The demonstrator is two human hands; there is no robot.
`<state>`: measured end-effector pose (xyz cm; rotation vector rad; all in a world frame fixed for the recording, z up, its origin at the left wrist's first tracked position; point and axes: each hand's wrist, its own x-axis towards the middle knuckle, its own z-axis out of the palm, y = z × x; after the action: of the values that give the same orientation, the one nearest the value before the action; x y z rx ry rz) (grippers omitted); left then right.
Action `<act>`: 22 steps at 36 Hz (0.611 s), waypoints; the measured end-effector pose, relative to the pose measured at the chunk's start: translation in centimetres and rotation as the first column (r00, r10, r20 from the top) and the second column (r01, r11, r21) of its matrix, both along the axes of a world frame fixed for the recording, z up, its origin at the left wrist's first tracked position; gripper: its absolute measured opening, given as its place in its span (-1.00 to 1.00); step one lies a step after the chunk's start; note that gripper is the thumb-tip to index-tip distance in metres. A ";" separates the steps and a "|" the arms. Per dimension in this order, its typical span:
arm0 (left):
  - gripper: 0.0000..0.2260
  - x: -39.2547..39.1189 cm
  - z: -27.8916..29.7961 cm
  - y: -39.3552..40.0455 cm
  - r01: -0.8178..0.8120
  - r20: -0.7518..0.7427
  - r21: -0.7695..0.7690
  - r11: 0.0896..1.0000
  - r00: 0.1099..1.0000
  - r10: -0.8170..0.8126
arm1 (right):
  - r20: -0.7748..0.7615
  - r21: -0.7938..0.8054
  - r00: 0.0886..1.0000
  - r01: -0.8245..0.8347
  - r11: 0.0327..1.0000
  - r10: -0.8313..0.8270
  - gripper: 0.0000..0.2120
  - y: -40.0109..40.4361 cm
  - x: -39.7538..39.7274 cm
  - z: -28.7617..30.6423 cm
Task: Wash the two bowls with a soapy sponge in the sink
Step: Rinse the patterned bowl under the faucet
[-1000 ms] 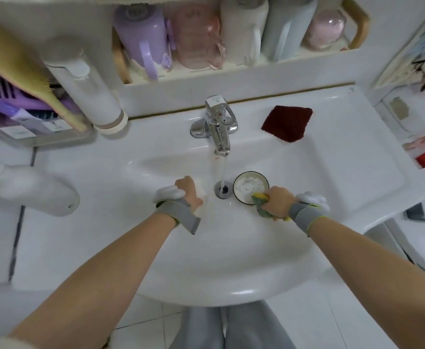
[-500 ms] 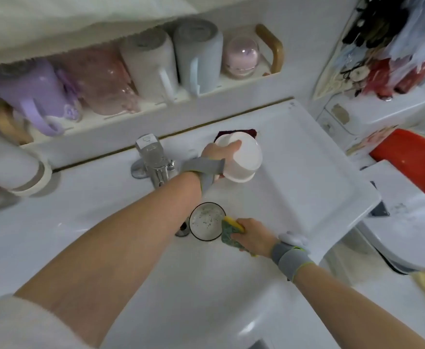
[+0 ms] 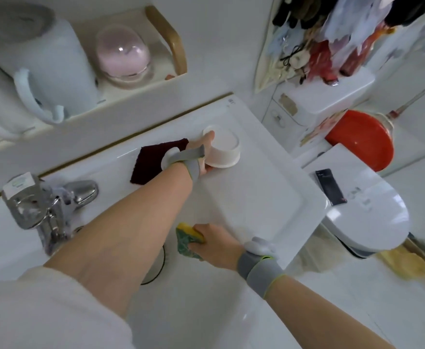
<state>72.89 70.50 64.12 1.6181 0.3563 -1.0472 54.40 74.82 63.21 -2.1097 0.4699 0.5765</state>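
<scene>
A white bowl [image 3: 225,148] sits upside down on the flat right ledge of the white sink [image 3: 261,197], with my left hand [image 3: 204,149] gripping its side. In the basin, my right hand [image 3: 212,244] holds a yellow and green sponge [image 3: 188,238]. The second bowl [image 3: 160,263] lies in the basin by the drain, almost wholly hidden under my left forearm; only a sliver of its dark rim shows.
A dark red cloth [image 3: 153,161] lies on the ledge just left of the white bowl. The chrome tap [image 3: 45,205] stands at the left. Mugs [image 3: 42,79] sit on a shelf above. A toilet [image 3: 365,210] and red basin [image 3: 360,139] are to the right.
My left hand lifted the white bowl out of the basin, carried it right past the tap and set it upside down on the ledge. The right hand stayed in the basin with the sponge.
</scene>
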 end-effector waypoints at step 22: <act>-0.12 -0.8 0.8 -0.4 0.215 0.386 0.551 0.806 0.791 -0.475 | -0.053 0.013 0.999 -0.003 1.000 0.004 -0.88 -0.8 0.3 -1.5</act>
<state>72.10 70.10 64.92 2.4184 -0.0746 -0.7807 54.71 74.05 61.73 -2.0875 0.4915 0.6372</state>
